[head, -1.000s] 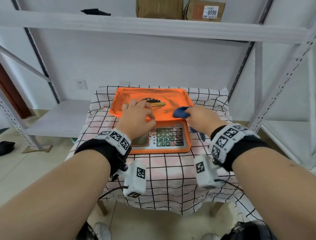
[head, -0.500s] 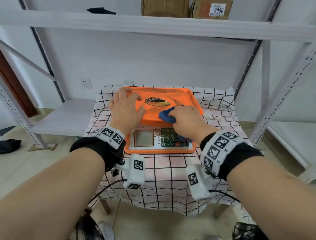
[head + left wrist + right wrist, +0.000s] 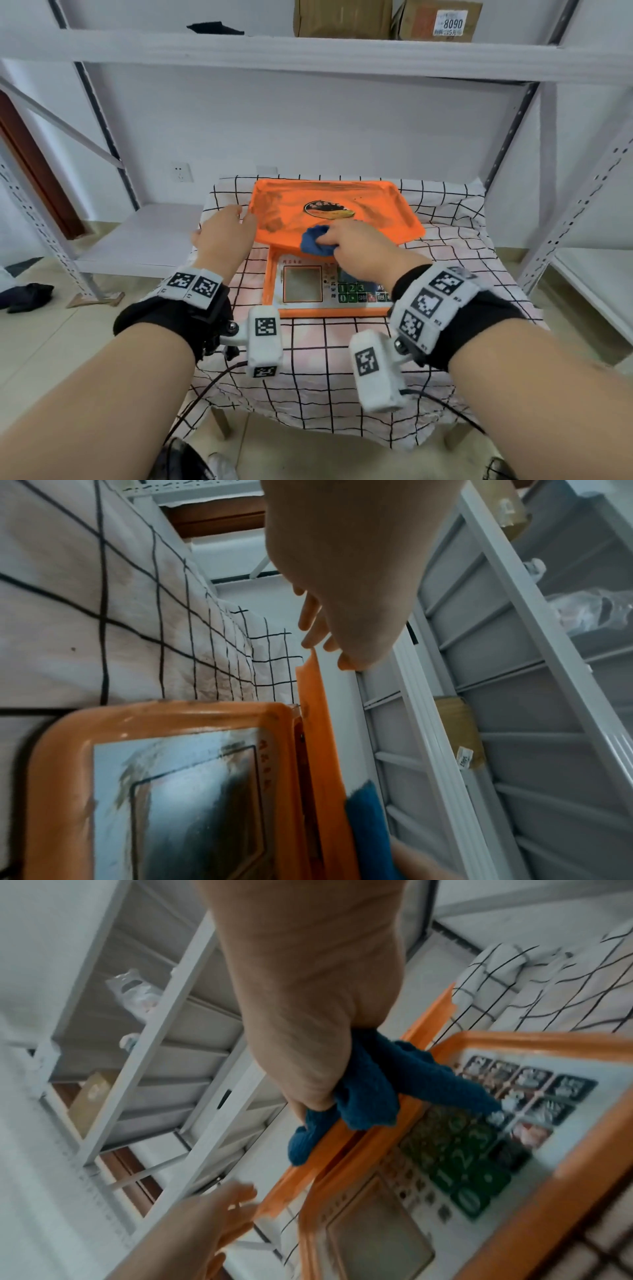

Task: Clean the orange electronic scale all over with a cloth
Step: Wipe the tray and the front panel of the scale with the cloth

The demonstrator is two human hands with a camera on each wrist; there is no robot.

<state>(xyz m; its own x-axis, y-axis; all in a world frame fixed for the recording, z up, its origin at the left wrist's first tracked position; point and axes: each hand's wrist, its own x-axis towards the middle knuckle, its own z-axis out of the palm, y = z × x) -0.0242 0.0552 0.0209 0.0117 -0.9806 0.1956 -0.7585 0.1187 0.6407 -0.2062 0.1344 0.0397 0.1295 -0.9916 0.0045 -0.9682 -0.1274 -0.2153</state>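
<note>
The orange electronic scale (image 3: 373, 212) stands on a table covered by a checked cloth (image 3: 342, 359). Its tray shows dark smears around an oval logo, and its display and keypad panel (image 3: 303, 284) face me. My right hand (image 3: 359, 246) grips a bunched blue cloth (image 3: 317, 240) and presses it on the tray's front edge; the cloth (image 3: 373, 1085) hangs over the keypad (image 3: 479, 1137). My left hand (image 3: 222, 236) sits at the tray's left edge with fingers (image 3: 310, 615) extended by the tray corner (image 3: 313, 685), holding nothing.
White metal shelving surrounds the table, with uprights (image 3: 513, 130) close behind on the right and a low shelf board (image 3: 144, 236) on the left. Cardboard boxes (image 3: 342, 17) stand on the upper shelf. A dark rag (image 3: 27, 296) lies on the floor at left.
My left hand has slid from the top of the tray out to its left edge. My right hand has carried the blue cloth leftward along the tray's front edge.
</note>
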